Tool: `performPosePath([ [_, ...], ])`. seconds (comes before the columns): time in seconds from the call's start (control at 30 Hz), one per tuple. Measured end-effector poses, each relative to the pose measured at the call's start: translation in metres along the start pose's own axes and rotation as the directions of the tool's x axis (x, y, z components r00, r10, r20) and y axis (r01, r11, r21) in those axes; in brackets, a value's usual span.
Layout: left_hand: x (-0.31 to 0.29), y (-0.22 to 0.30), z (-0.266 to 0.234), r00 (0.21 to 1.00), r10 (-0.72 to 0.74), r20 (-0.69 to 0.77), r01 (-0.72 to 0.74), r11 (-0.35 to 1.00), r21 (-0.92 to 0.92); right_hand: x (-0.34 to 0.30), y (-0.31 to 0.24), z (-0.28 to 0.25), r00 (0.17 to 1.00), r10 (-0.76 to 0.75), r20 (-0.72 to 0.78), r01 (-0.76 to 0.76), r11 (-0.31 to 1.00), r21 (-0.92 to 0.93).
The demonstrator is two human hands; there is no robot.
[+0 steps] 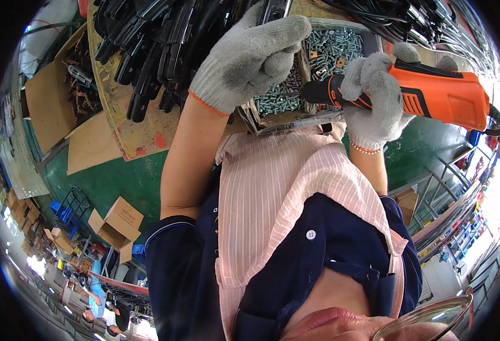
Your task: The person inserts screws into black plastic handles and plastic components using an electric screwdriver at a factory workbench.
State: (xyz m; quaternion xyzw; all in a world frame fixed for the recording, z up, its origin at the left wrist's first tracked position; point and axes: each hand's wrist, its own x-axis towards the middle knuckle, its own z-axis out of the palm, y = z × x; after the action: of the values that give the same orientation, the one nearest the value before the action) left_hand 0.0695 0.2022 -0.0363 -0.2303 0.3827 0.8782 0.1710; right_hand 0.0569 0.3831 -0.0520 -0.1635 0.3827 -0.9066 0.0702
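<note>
My left hand [247, 65], in a grey knit glove with an orange cuff edge, is above the near part of a box of screws. Its fingers curl inward, and what they hold, if anything, is hidden. A dark metal rail [275, 10] lies just beyond it. My right hand [377, 99], also gloved, wraps round an orange and black power screwdriver [443, 96]. The tool's black nose points left over the box. Silvery screws [332, 48] fill the divided box, with a few small copper-coloured square pieces [340, 62] among them.
Black metal rails [167, 51] are piled on the worn yellow table [147, 133] at the left. Black cables [375, 17] lie at the far right. An open carton [48, 99] of parts stands left of the table, and another carton [122, 221] sits on the green floor. Other people [96, 295] are in the background.
</note>
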Motion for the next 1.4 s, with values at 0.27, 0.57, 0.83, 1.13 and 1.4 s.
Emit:
performPosePath([
  [0.27,-0.001,0.001,-0.003,0.999,-0.021,0.039,0.021,1.000,0.001,-0.004,0.002,0.012,0.988,-0.120,-0.101,0.069,0.910,-0.408],
  [0.57,0.005,-0.019,-0.022,0.983,0.138,0.122,-0.150,0.984,0.096,0.016,-0.026,-0.010,0.962,-0.137,-0.238,0.125,0.990,-0.066],
  [0.83,0.006,-0.018,-0.022,0.992,0.103,0.077,-0.114,0.980,0.160,0.032,-0.009,-0.030,0.903,-0.045,-0.428,-0.024,0.988,-0.155],
  [1.13,0.002,-0.014,-0.010,0.999,0.027,-0.035,-0.021,0.988,0.153,0.046,-0.027,-0.038,0.916,0.045,-0.399,-0.017,0.997,0.076],
  [1.4,0.007,-0.025,-0.026,0.998,0.046,-0.037,-0.043,0.996,0.074,0.087,-0.022,-0.014,0.981,0.027,-0.193,0.026,0.963,0.269],
])
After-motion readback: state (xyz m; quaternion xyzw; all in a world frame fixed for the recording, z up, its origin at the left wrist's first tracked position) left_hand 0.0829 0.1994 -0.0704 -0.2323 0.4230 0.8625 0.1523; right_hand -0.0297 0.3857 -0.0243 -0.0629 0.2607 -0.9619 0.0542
